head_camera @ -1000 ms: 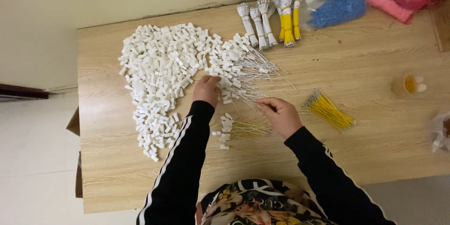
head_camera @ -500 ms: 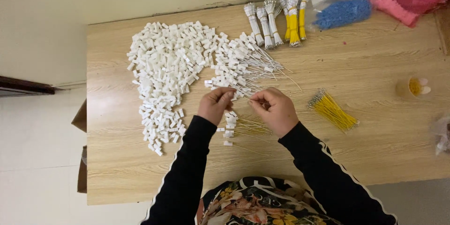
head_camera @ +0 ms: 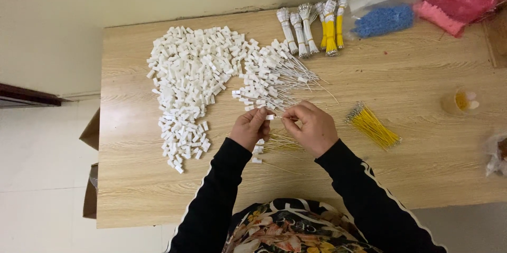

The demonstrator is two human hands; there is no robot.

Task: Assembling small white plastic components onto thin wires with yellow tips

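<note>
Your left hand (head_camera: 250, 128) pinches a white connector (head_camera: 270, 117) mid-bench | your right hand (head_camera: 312, 126) pinches a thin wire (head_camera: 285, 118) meeting it | connector pile (head_camera: 193, 81) toward the left edge | yellow wires (head_camera: 373, 126) right | bare bench (head_camera: 158, 195) near the front edge

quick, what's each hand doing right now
Left hand: closed, pinching a small white plastic connector.
Right hand: closed, fingertips pinched at a thin wire by that connector.
</note>
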